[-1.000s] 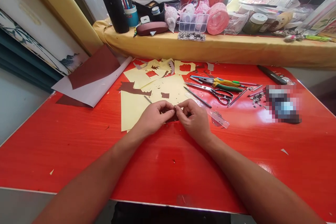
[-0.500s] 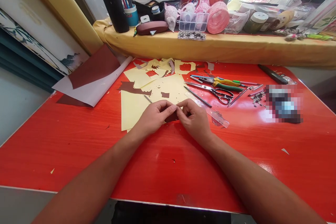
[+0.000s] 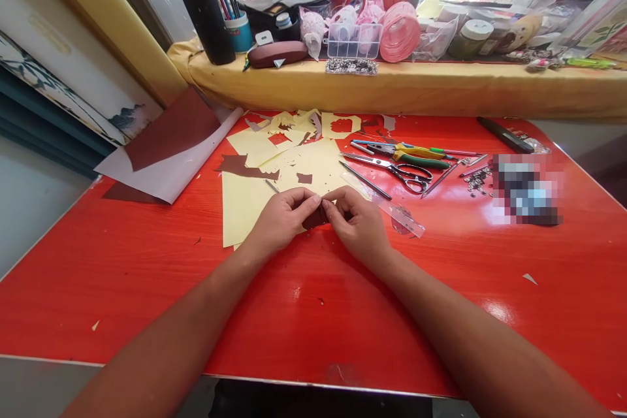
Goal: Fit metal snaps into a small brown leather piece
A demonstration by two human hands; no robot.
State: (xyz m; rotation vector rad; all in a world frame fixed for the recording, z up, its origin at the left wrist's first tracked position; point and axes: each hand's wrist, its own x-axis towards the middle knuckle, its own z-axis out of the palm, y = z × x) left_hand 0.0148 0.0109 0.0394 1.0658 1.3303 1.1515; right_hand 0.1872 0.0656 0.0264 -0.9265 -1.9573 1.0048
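Note:
A small dark brown piece (image 3: 314, 219), like the brown sheet material nearby, is pinched between my two hands over the front of the yellow paper. My left hand (image 3: 287, 215) is closed on its left side, thumb and forefinger together at the top edge. From the right, my right hand (image 3: 357, 217) grips the same edge, its fingertips almost touching the left ones. Most of the piece's outline is hidden by my fingers. Under and behind the hands lie yellow paper sheets (image 3: 240, 209) with a brown offcut (image 3: 245, 166) and a small brown scrap (image 3: 304, 178) on them.
Right of the paper lie scissors (image 3: 409, 176), pliers (image 3: 416, 155), a dark pencil-like stick (image 3: 365, 180), a clear ruler (image 3: 401, 215) and small metal bits (image 3: 477, 181). A curled brown sheet (image 3: 171, 124) is at the left. Crafts and boxes crowd the yellow-covered ledge (image 3: 274, 88).
The view has shifted slightly, moving everything a little to the left. Both hands keep their pinch on the brown piece, and a bit more of it shows below the fingers.

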